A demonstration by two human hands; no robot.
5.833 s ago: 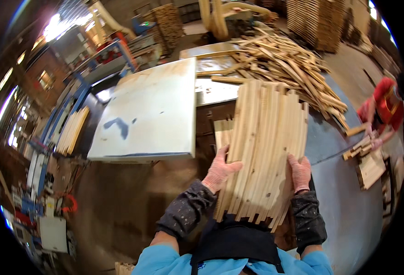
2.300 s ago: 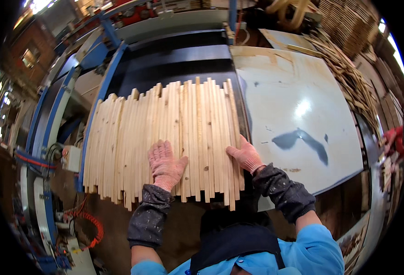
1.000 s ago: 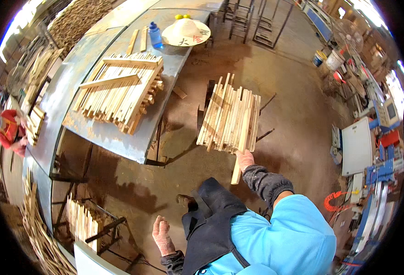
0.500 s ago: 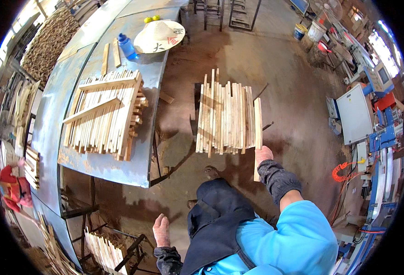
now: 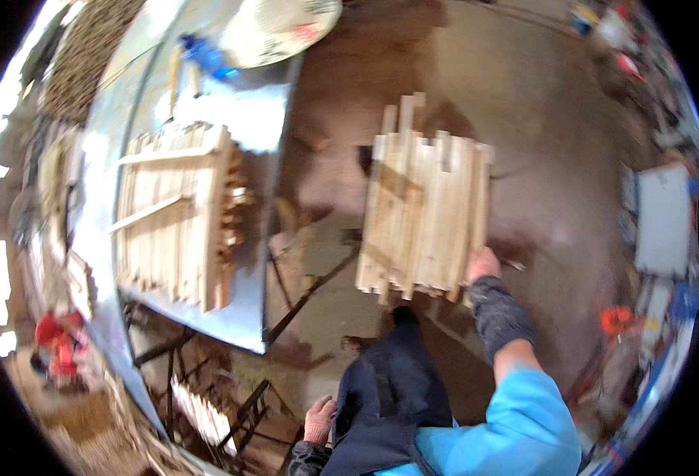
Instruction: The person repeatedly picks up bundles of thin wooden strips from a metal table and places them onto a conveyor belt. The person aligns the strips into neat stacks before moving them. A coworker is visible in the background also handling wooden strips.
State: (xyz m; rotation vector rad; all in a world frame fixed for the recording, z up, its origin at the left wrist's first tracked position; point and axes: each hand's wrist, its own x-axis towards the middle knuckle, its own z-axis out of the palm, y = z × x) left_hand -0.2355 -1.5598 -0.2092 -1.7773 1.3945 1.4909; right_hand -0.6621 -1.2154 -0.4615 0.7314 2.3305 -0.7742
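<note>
The right hand [image 5: 483, 266], emerging from a dark, speckled sleeve cover, is curled at the near end of the long, pale wooden strip [image 5: 481, 190] on the right edge of a stack; blur hides whether its fingers grip that strip or merely touch it. The left hand [image 5: 319, 419] hangs free beside the black apron [image 5: 393, 381], its fingers loosely bent. Ahead and to the left of the right hand lies the stack of pale wooden strips [image 5: 421, 214], placed side by side lengthwise, with a few ends jutting out at the far side. Left of the left hand, a bundle of light wooden strips [image 5: 204, 412] sits low by dark metal bars. Forward and left of the left hand stands a grey, shiny metal-topped bench [image 5: 246, 317] bearing another pile of wooden strips [image 5: 167, 246], with single pieces lying across its top. Farther ahead on the bench are a blue plastic bottle [image 5: 207, 55] and a pale, wide-brimmed hat [image 5: 278, 32]. Well right of the right hand is an orange coiled hose [image 5: 619, 320].
</note>
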